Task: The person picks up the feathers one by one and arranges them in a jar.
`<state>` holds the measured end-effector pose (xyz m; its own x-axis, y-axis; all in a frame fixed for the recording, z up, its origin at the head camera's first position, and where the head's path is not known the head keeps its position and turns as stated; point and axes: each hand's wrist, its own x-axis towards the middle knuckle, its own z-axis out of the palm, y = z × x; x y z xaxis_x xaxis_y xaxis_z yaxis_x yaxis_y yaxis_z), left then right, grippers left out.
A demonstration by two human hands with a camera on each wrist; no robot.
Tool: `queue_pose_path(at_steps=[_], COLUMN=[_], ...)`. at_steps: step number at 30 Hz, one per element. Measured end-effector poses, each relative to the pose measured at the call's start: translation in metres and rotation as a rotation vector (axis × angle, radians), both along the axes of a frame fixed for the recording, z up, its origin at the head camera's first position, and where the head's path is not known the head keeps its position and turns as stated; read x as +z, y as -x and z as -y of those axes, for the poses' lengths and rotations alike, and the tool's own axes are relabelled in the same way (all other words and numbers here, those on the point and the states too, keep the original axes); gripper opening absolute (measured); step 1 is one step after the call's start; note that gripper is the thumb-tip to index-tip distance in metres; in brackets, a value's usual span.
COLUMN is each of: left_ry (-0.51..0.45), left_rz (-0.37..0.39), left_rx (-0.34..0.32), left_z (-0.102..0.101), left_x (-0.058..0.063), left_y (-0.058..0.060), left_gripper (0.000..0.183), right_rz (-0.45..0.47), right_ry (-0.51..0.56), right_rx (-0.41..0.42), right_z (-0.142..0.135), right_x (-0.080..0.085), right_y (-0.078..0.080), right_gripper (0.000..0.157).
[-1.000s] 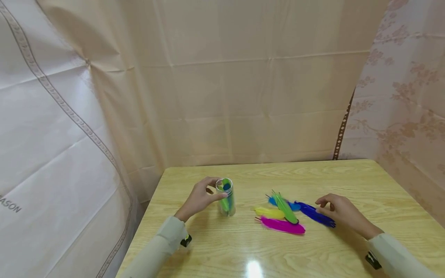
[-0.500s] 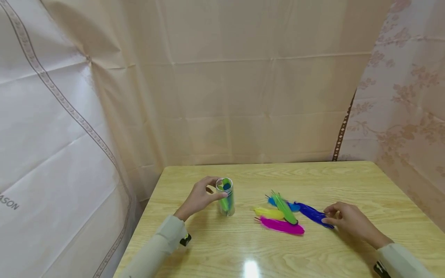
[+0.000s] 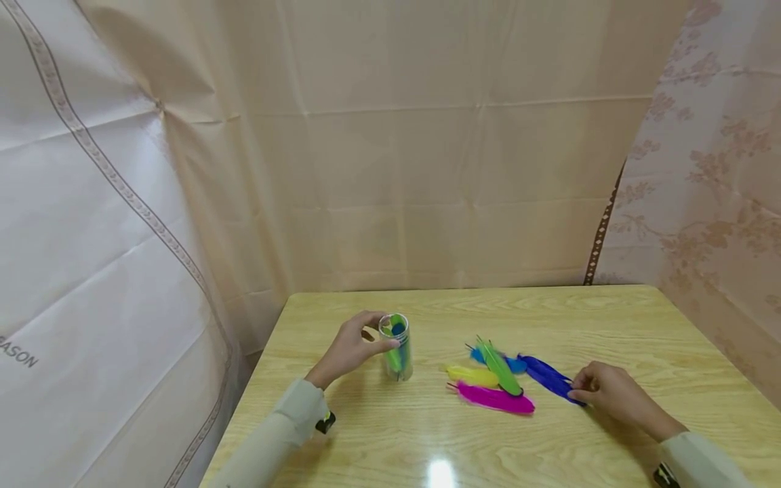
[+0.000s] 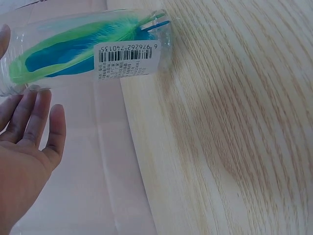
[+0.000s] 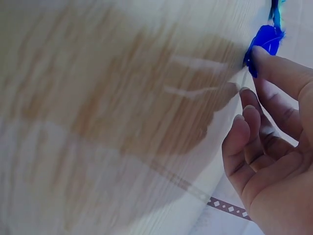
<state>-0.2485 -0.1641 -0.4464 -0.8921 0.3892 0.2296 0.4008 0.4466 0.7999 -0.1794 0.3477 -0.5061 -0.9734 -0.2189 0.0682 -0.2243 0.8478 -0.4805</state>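
My left hand (image 3: 352, 344) grips a clear plastic jar (image 4: 166, 44) near its open rim, thumb in front and fingers behind. The jar stands upright on the table, with green feathers (image 4: 58, 36) and a blue feather (image 4: 73, 55) inside and a barcode label on its side. At the right, my right hand (image 3: 613, 393) pinches the near end of a dark blue feather (image 3: 549, 377) between thumb and index finger. That feather lies slantwise, its far end at the small pile. In the right wrist view the thumb (image 5: 281, 68) presses on the blue feather tip (image 5: 266, 41).
Between the hands lie a magenta feather (image 3: 494, 398), a yellow feather (image 3: 472, 375), a green feather (image 3: 500, 366) on top and a light blue feather (image 3: 517, 364) under it. The wooden table (image 3: 366, 440) ends at a hanging beige cloth (image 3: 378, 169).
My right hand has moved right and toward me along the dark blue feather, and its thumb and finger have closed on the near end. The left hand and jar stay put.
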Motion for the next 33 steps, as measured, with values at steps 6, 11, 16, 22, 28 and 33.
queue_pose_path(at_steps=[6, 11, 16, 22, 28, 33], left_ry=[-0.003, -0.003, 0.005, 0.009, 0.021, 0.023], left_rz=[-0.005, -0.009, -0.011, -0.012, -0.018, -0.021], left_rx=[-0.003, -0.001, 0.001, 0.006, 0.013, 0.007], left_z=[0.0, 0.0, 0.0, 0.0, 0.0, 0.0], left_x=[-0.001, -0.001, -0.001, -0.001, 0.0, 0.001], left_y=[0.0, 0.0, -0.001, -0.001, -0.001, -0.001], left_gripper=[0.054, 0.054, 0.054, 0.055, 0.056, 0.056], right_rz=[-0.002, -0.039, -0.105, -0.112, -0.079, -0.131], right_ry=[-0.001, -0.003, 0.024, 0.011, 0.013, 0.027], right_rx=[-0.008, -0.03, -0.002, 0.008, -0.025, -0.039], right_z=[0.002, 0.0, -0.004, -0.008, -0.008, -0.008], right_x=[0.004, 0.009, 0.01, 0.013, 0.019, 0.022], right_y=[-0.002, -0.002, -0.001, -0.001, 0.002, 0.003], right_gripper=[0.014, 0.012, 0.01, 0.012, 0.005, 0.003])
